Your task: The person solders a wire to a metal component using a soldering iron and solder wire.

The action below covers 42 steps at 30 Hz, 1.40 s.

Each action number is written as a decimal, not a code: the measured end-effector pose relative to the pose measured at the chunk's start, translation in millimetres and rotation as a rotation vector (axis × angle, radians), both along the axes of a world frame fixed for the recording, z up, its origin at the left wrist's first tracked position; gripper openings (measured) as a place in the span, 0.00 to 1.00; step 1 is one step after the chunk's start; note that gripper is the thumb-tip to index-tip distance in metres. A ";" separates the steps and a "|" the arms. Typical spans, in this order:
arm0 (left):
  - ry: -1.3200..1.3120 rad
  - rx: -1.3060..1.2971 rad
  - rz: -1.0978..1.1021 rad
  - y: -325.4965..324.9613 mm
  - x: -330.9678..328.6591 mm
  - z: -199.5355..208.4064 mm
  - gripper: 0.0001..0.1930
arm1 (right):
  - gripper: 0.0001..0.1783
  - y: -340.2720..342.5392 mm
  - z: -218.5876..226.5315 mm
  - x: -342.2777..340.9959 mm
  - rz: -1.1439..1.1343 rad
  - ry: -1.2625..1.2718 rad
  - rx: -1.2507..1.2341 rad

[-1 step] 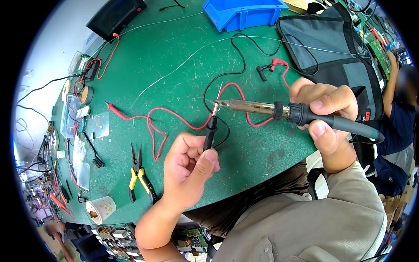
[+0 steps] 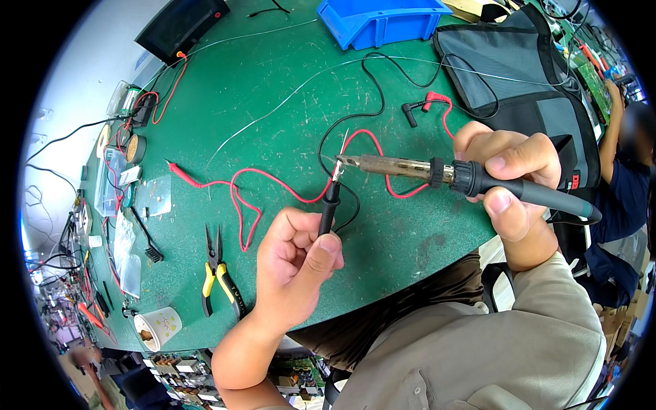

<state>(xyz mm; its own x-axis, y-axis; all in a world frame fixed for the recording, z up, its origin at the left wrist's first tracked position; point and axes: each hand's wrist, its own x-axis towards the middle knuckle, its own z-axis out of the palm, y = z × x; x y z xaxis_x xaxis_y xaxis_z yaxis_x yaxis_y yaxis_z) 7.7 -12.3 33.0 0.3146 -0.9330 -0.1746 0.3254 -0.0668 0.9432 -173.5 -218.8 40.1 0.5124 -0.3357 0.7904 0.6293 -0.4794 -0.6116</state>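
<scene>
In my left hand (image 2: 294, 263) a black test probe (image 2: 330, 210) is pinched near the table's front edge, its thin metal needle pointing away from me. My right hand (image 2: 516, 171) grips a soldering iron (image 2: 403, 167) by its dark handle, the barrel lying nearly level. The iron's tip meets or almost meets the bare metal part of the probe; whether they touch I cannot tell. Behind them runs a red test lead (image 2: 280, 184), ending at the left in a red probe (image 2: 182, 174). A black plug and a red plug (image 2: 429, 104) lie beyond my right hand.
Yellow-handled long-nose pliers (image 2: 219, 270) and a black brush (image 2: 147, 236) lie left of my hands. A paper cup (image 2: 158, 328) rests by the near left edge. Farther off are a blue bin (image 2: 379, 24), a grey tool bag (image 2: 506, 61) and a black device (image 2: 179, 27). Another person sits at right.
</scene>
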 end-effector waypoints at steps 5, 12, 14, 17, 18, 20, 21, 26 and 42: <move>0.043 0.018 -0.022 1.7 1.8 1.0 0.09 | 0.12 -0.7 0.5 0.2 -0.006 -0.004 -0.012; 0.048 0.026 -0.024 1.5 1.5 2.3 0.09 | 0.12 -1.8 -0.2 0.1 -0.005 -0.002 -0.026; 0.055 0.022 -0.029 1.4 1.8 2.5 0.09 | 0.12 -2.1 -0.4 -0.2 -0.005 -0.002 -0.030; 0.068 0.012 -0.036 0.9 1.8 2.6 0.09 | 0.13 -2.7 0.0 -1.1 -0.007 -0.006 -0.036; 0.069 0.006 -0.036 1.0 2.0 2.1 0.09 | 0.13 -3.3 -0.1 -1.4 -0.005 -0.010 -0.039; 0.068 -0.004 -0.036 0.9 2.0 1.6 0.08 | 0.13 -4.4 0.3 -1.4 -0.001 -0.013 -0.047; 0.067 -0.008 -0.037 0.8 2.0 1.3 0.08 | 0.13 -4.9 0.7 -1.4 0.001 -0.012 -0.053; 0.070 -0.017 -0.041 1.0 2.1 0.4 0.08 | 0.13 -4.2 0.2 -2.0 0.007 -0.007 -0.046; 0.063 -0.004 -0.033 -0.5 -0.7 3.6 0.07 | 0.13 0.5 -0.3 0.2 0.033 0.002 -0.032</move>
<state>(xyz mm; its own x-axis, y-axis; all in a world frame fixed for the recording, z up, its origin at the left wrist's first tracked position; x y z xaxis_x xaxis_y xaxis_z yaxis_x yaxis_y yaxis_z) 7.0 -12.8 36.6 0.2723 -0.9435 -0.1889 0.3817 -0.0743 0.9213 -173.3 -218.3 39.9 0.5242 -0.2928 0.7997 0.6443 -0.4777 -0.5972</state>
